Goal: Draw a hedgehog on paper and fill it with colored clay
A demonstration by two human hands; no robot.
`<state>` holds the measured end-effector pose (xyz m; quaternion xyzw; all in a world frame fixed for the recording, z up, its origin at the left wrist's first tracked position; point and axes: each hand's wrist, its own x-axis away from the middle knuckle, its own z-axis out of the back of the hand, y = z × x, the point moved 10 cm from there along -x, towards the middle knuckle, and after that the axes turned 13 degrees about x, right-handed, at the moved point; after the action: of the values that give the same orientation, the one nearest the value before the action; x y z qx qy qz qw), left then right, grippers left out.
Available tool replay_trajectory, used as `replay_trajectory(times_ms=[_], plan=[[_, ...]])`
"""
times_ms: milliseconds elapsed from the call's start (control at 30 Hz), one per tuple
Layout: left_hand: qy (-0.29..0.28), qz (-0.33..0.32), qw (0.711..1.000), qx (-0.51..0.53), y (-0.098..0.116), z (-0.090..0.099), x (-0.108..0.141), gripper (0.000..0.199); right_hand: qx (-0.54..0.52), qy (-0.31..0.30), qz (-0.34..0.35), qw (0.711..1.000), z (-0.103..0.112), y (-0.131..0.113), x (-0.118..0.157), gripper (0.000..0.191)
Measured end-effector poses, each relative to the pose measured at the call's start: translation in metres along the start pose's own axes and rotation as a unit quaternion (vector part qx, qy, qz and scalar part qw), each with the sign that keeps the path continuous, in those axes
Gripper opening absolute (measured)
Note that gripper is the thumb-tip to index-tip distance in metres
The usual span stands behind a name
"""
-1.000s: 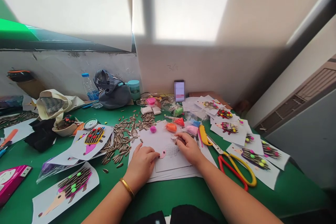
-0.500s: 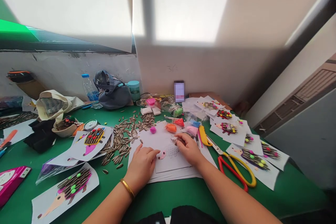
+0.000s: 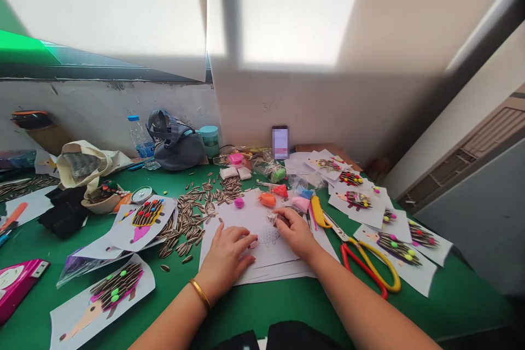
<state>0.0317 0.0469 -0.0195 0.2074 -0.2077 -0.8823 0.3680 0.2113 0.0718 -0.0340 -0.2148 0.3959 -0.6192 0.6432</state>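
Note:
A white sheet (image 3: 266,260) with a printed hedgehog outline (image 3: 268,235) lies on a stack of paper in front of me. My left hand (image 3: 229,250) rests over the sheet's left part with its fingers spread, the fingertips on the hedgehog's pink face and hiding most of it. At the outline's upper right, my right hand (image 3: 294,231) has thumb and forefinger closed round a small clear, crinkled wrapper (image 3: 271,217). Just beyond the hands are a magenta clay ball (image 3: 239,203) and an orange clay lump (image 3: 267,199).
Sunflower seeds (image 3: 191,219) are heaped left of the sheet. Scissors (image 3: 365,257) with red and yellow handles lie at the right. Finished hedgehog pictures (image 3: 350,199) overlap beyond them. A phone (image 3: 280,142) stands against the wall, and a blue bag (image 3: 176,145) sits back left.
My left hand has shifted slightly right and its fingers now cover the hedgehog's pink face, which showed before. My right hand has stayed almost still.

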Motion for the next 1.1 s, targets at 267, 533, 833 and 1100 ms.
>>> replay_trajectory(times_ms=[267, 533, 833, 1100], plan=[[-0.014, 0.005, 1.000, 0.003, 0.000, -0.007, 0.001, 0.048, 0.007, -0.002, 0.001, 1.000, 0.000, -0.003, 0.001, 0.025], [0.015, 0.016, 0.999, 0.042, -0.006, -0.001, -0.001, 0.063, -0.044, 0.004, 0.004, 0.999, 0.001, 0.001, 0.000, 0.028], [0.122, 0.025, 0.977, 0.174, 0.014, 0.030, -0.014, 0.030, -0.066, -0.017, 0.132, 0.989, -0.004, -0.041, 0.017, 0.032], [0.091, -0.019, 0.993, 0.073, 0.048, 0.025, -0.024, 0.022, -0.046, -0.017, 0.132, 0.990, -0.011, -0.044, 0.022, 0.026]])
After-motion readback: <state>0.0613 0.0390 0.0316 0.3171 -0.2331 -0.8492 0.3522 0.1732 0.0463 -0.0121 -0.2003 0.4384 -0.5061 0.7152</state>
